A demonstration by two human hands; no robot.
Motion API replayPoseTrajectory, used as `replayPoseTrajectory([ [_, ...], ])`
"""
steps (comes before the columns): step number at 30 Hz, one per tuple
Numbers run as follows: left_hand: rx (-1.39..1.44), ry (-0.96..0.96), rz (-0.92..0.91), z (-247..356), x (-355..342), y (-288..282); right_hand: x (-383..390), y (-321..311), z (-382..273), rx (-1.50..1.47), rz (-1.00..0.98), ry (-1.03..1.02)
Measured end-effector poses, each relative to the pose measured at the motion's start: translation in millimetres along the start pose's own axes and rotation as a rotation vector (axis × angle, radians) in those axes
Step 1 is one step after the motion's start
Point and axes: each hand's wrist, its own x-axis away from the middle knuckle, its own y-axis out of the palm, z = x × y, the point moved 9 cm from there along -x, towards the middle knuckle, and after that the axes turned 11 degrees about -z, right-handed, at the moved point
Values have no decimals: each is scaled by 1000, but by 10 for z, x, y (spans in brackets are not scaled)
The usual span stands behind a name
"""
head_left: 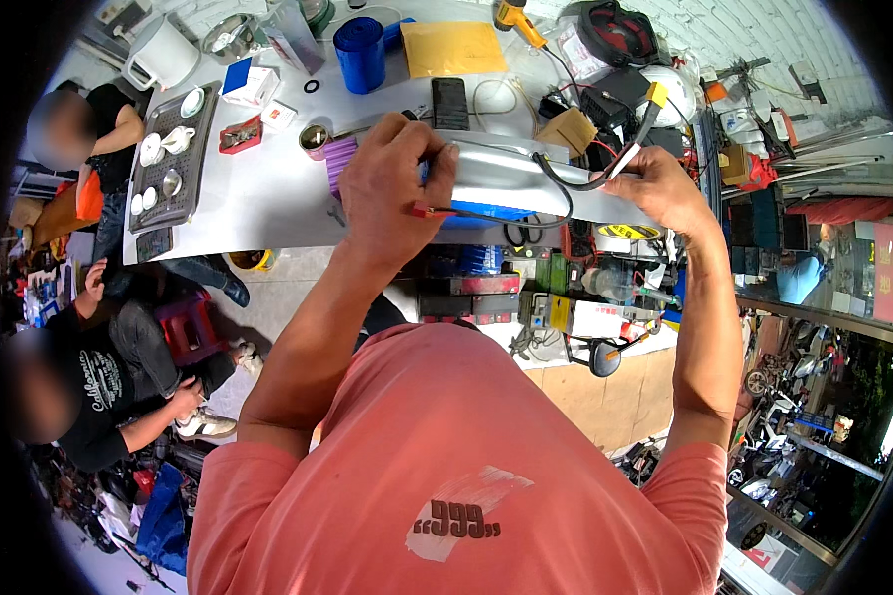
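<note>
A white table (258, 193) extends beneath the fingers. A glossy silver sheet (511, 167) spans from the left hand (392, 183), fingers curled at one end, exact grip unclear, to the right hand (660, 188), fingers gripping the other. Beside the right fingertips runs a black cable (649, 121); beyond them, a yellow connector (657, 94).

Cable (572, 186) over table (258, 203), tray (197, 164) left, envelope (453, 50) behind.
</note>
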Motion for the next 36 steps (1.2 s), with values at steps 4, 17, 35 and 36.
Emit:
replayPoseTrajectory([
  [4,47,-52,-9,-94,-2,-19,93,56,-353,-78,69,-62],
  [17,120,-60,14,-59,3,8,80,-46,-82,46,-7,154],
  [35,-150,-5,-84,30,-60,-132,110,-29,-447,-52,40,3],
  [36,-161,4,-80,29,-61,-131,103,-21,-450,-67,35,-12],
])
